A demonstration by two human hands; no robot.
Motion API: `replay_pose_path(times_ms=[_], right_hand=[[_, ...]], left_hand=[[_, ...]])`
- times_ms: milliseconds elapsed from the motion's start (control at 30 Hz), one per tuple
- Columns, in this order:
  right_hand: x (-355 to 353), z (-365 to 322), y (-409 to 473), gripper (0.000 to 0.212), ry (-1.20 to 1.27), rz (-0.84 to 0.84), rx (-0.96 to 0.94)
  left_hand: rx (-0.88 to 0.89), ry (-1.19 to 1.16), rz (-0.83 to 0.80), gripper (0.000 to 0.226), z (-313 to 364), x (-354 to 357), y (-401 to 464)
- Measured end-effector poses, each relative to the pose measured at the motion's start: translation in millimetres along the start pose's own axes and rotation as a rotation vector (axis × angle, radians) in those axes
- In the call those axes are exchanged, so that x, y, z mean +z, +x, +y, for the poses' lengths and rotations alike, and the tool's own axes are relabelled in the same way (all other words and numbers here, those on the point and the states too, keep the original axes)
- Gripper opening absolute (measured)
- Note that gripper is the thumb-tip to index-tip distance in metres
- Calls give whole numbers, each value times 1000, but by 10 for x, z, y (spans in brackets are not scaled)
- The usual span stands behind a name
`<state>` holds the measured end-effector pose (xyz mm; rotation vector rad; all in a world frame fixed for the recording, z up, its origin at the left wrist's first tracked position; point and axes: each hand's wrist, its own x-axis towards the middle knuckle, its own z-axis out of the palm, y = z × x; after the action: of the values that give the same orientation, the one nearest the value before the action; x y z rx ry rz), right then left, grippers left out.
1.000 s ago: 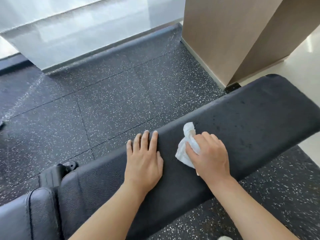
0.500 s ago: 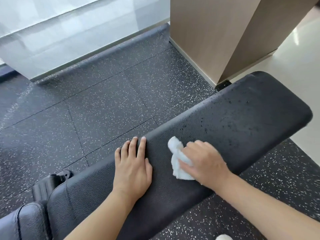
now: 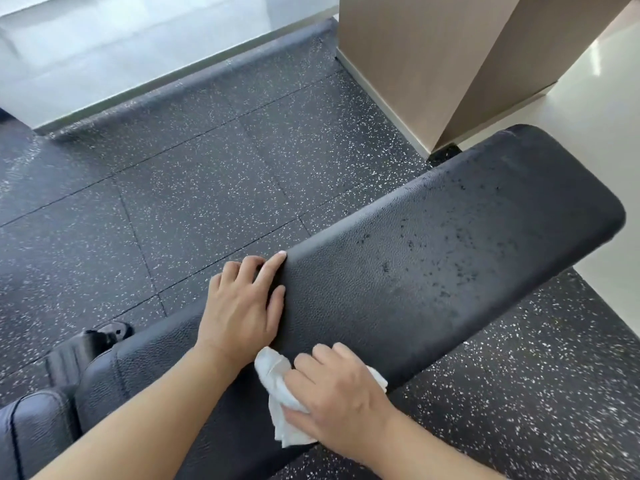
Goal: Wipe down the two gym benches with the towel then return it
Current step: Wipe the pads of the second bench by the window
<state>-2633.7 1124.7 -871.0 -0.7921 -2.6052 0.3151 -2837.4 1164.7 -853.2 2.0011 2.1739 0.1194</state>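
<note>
A black padded gym bench point(image 3: 433, 258) runs diagonally from lower left to upper right, with dark wet specks on its far half. My right hand point(image 3: 339, 396) grips a crumpled white towel point(image 3: 280, 393) and presses it on the bench's near edge. My left hand point(image 3: 242, 303) rests flat on the pad's far edge, its fingers bending over the side. A second black pad point(image 3: 31, 434), the seat section, shows at the lower left corner.
Dark speckled rubber flooring point(image 3: 194, 188) surrounds the bench. A beige pillar point(image 3: 450, 64) stands at the upper right, just beyond the bench's far end. A glass wall point(image 3: 121, 43) lines the back. Pale tile floor point(image 3: 595, 109) lies at the right. A black hinge bracket point(image 3: 100, 337) sits between the pads.
My right hand has dragged the towel from the middle of the pad back to its near edge. My left hand stays on the far edge, its fingers now curling over the side.
</note>
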Motion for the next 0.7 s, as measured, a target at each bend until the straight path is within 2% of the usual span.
replay_pose_path(times_ms=[100,233,300,367,533,700], right_hand=[[-204,457,79,18,-81,65,54],[-393,1079,292,23,-144,182,445],[-343,1063,403,24,-137,231,552],[-173,801,492,26,-128,233,538],[206,-5,421,26,31,146,315],[-23,146,-135,26,46,78,120]], left_hand=[[-53,-79,-1,56,15,17,-17],[-71,-122,1,53,-11,19,-15],[-63,-129,18,52,-29,44,-19],[-59,-133,38,51,-46,74,-9],[-57,-149,36,52,-49,88,11],[-51,-135,15,52,-33,68,7]])
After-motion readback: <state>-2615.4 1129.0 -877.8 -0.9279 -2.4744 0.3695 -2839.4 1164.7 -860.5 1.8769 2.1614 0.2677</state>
